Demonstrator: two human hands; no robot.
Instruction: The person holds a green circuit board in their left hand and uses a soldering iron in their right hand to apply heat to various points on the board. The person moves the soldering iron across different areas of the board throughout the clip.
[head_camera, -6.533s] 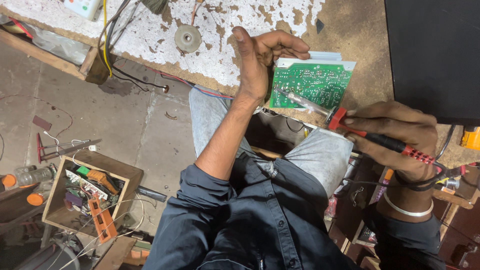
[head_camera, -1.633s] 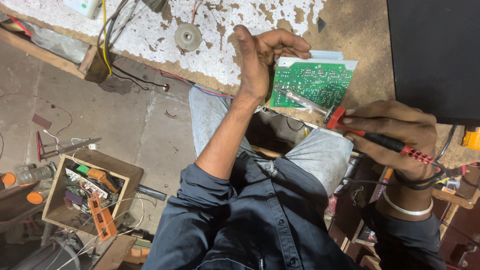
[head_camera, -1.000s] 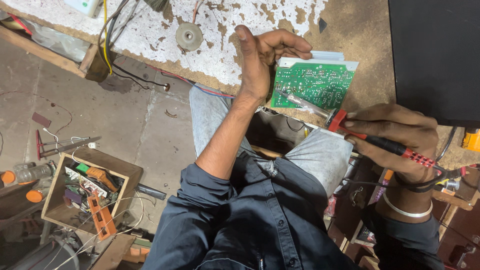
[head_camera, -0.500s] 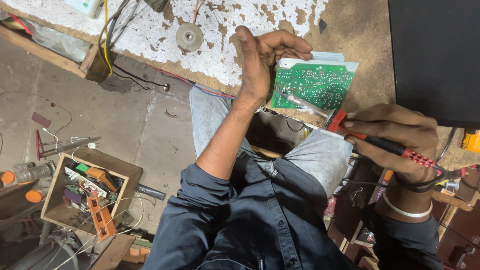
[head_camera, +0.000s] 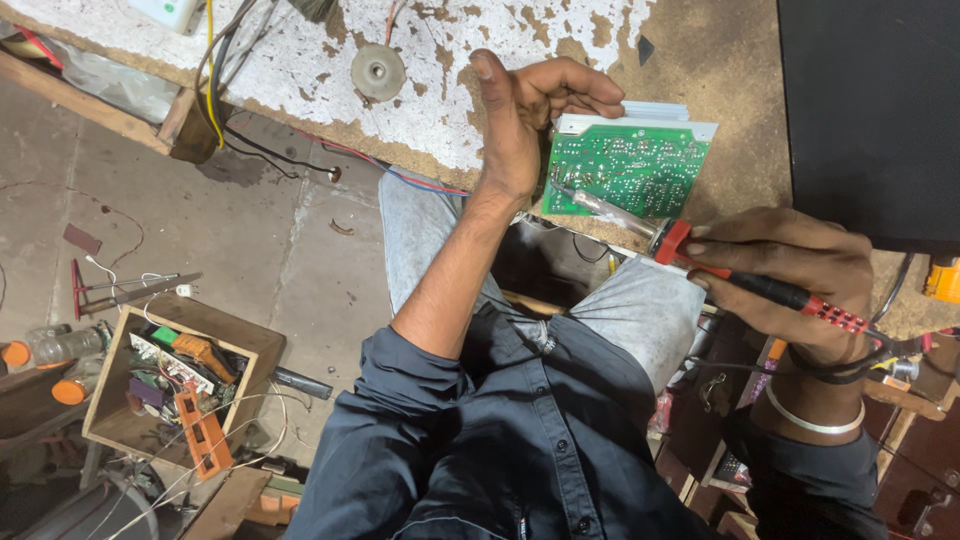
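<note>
Holding that green circuit board (head_camera: 628, 168) steady on the bench (head_camera: 720, 70) edge, left hand (head_camera: 525, 110) gripping its side, keep your right hand (head_camera: 790, 270) fisted round the soldering iron (head_camera: 700, 255), tip low on the joint.

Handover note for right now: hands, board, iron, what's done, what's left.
Left hand: grips the green circuit board by its left edge, tilted up on the edge of the workbench.
Right hand: shut on the soldering iron, red-and-black handle, tip on the board's lower left area.
Nearby: round metal disc on the bench, wooden box of parts on the floor.
Done: board held, iron tip placed on it.
Left: the joint itself; too small to tell whether solder has flowed.
</note>
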